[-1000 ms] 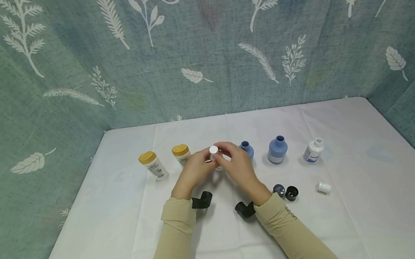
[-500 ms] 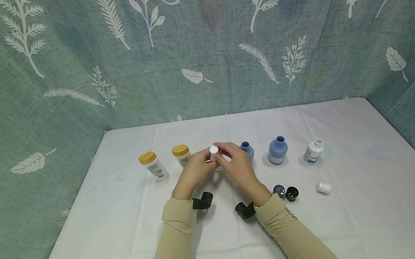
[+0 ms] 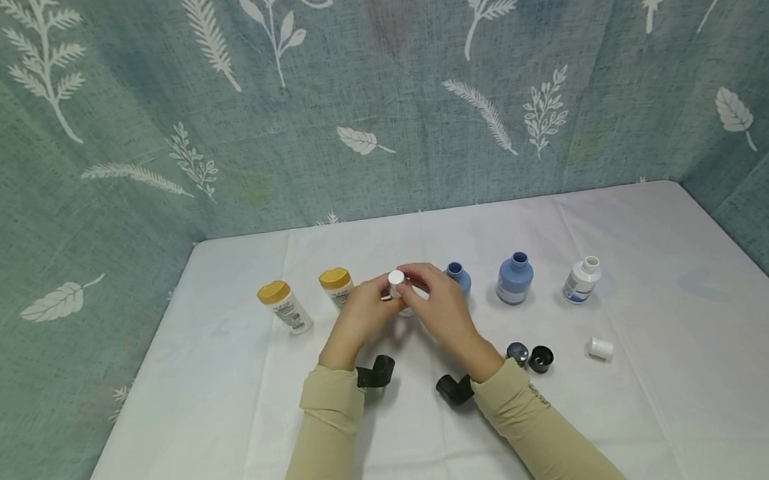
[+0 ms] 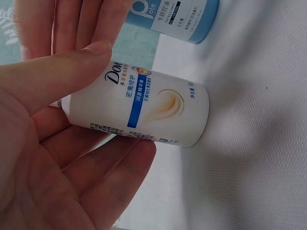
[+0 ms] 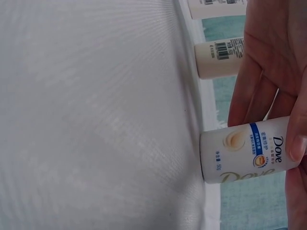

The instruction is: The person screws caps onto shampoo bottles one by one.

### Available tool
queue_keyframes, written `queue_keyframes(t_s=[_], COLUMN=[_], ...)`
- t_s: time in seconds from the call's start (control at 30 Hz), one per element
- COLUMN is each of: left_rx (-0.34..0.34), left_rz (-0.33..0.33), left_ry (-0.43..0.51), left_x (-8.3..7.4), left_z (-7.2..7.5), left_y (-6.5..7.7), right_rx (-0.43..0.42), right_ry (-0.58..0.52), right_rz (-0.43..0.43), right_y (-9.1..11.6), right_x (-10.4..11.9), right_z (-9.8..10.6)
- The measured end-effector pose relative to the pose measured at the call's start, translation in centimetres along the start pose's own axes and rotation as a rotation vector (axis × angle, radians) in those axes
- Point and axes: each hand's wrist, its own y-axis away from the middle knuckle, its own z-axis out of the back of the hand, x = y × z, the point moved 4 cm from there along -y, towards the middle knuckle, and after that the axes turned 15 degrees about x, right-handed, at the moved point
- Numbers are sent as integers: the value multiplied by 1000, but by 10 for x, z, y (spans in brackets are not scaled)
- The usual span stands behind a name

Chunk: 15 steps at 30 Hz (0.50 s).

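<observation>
A small white Dove bottle [image 4: 158, 105] stands upright on the table with a white cap [image 3: 396, 278] at its top. My left hand [image 3: 365, 305] holds the bottle's upper body between thumb and fingers, as the left wrist view shows. From the other side, my right hand [image 3: 443, 309] pinches at the cap with thumb and forefinger. The same bottle [image 5: 244, 148] has its base on the cloth in the right wrist view, its top end cut off by the frame. How tightly the cap sits on the neck is hidden.
Two yellow-capped white bottles [image 3: 285, 308] stand left. To the right are an uncapped blue bottle [image 3: 514, 279], another blue one [image 3: 456, 273] partly behind my right hand, and an uncapped white bottle [image 3: 581, 279]. Two dark caps [image 3: 541, 359] and a loose white cap [image 3: 599, 348] lie nearer.
Hardly anything differs. Both hands stay at the bottle and its cap in the middle, and the other bottles and caps keep their places.
</observation>
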Motion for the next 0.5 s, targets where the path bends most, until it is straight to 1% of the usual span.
queue_keyframes(t_s=[0.13,0.23,0.5], left_rx=[2,-3,-20], left_rz=[10,7,-16], left_ry=[9,0,-16], left_x=[0,1,-2], left_z=[0,0,0], left_y=[0,0,0], right_rx=[11,13,-7], right_ry=[-17,-18,57], right_rz=[-23,-25,42], right_y=[0,-1,0], right_x=[0,-1,-1], right_z=[0,0,-1])
